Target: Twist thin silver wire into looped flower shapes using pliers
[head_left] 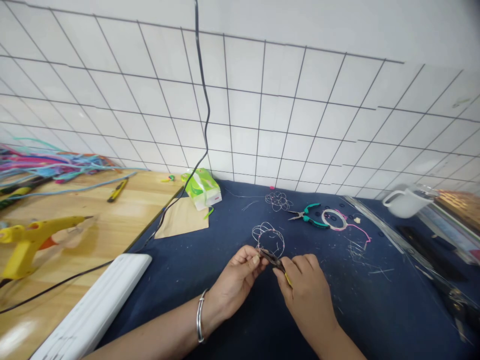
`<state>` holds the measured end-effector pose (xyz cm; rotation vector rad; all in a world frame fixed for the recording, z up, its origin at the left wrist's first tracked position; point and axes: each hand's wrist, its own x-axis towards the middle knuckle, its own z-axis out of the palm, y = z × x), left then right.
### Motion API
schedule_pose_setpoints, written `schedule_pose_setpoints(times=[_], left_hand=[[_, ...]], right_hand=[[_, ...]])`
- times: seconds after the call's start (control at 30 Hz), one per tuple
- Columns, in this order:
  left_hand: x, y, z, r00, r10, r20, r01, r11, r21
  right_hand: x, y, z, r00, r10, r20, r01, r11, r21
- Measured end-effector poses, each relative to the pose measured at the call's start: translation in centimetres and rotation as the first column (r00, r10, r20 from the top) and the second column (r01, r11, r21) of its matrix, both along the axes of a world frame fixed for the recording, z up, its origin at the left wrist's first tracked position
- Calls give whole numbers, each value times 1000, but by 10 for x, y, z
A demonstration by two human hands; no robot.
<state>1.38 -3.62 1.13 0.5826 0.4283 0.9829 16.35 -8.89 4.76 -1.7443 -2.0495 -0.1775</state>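
My left hand [240,275] pinches the near edge of a looped wire ring [284,244] between thumb and fingers. Thin wire loops stand out from the ring on its left side. My right hand [309,295] is closed around yellow-handled pliers [275,261], whose dark jaws meet the wire right at my left fingertips. Whether the jaws are fully closed is hidden by the fingers. Beyond the ring, a second piece of looped wire [278,201] lies on the dark blue mat [225,325]. Teal-handled pliers [311,218] rest to its right.
Right of the teal pliers lie a white spool ring [334,220] with pink cord, wire scraps [358,250], straight wires [375,225] and a white mug [407,201]. Leftward are a tissue pack [202,187], brown paper [182,220], a white power strip [97,305], a black cable [207,120] and a yellow glue gun [33,240].
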Motion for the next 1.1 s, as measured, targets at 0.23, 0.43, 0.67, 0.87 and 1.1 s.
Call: schedule_pose_setpoints(times=[0.23,0.43,0.67,0.87,1.1], left_hand=[[0,1,-2,1000,-5,11,5,1000,-30],[-1,1,0,1000,-6,3,6,999,-38],[0,1,0,1000,9,-13,-9,1000,-12],[0,1,0,999,20,-44,-20,1000,9],[0,2,1,993,49,-108,-41,996,76]], right_hand=[[3,-2,-5,1000,13,28,-14,1000,14],[1,-2,-1,1000,13,1,-13,1000,-5],[1,-2,3,999,6,-39,-7,1000,-28],[5,-2,2,995,21,-95,-28,996,-82],[6,-2,2,992,23,-125,-35,995,-94]])
